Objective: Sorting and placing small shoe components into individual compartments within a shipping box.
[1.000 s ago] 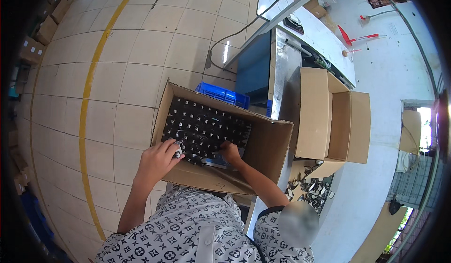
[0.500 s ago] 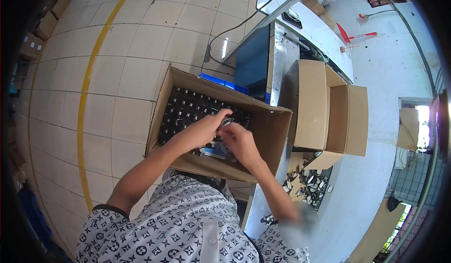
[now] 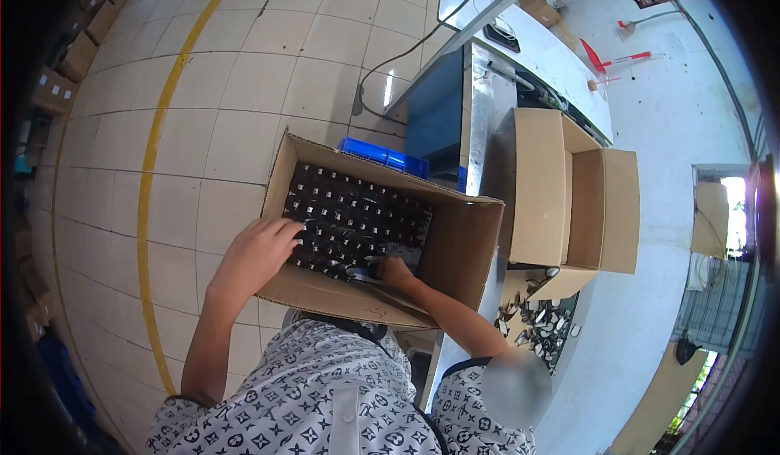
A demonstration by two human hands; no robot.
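Observation:
An open cardboard box point(image 3: 463, 244) sits in front of me on the floor, filled with rows of small black parts point(image 3: 357, 211) with shiny ends. My left hand point(image 3: 258, 250) rests over the box's near left corner, its fingers stretched onto the outer rows of parts. My right hand point(image 3: 396, 275) is down inside the box at its near wall, curled among the parts beside a pale piece point(image 3: 360, 273). Whether it grips anything is hidden by the fingers.
A second, empty cardboard box point(image 3: 569, 195) stands open on a metal-topped bench point(image 3: 487, 122) to the right. Loose small parts point(image 3: 540, 325) lie below it. A blue crate point(image 3: 382, 156) sits behind the first box. A cable point(image 3: 398, 57) and yellow line point(image 3: 154, 171) cross the tiled floor.
Both hands were together over the middle of the box half a second ago. My left hand has since drawn back to the near left corner, and my right hand has dropped to the near wall.

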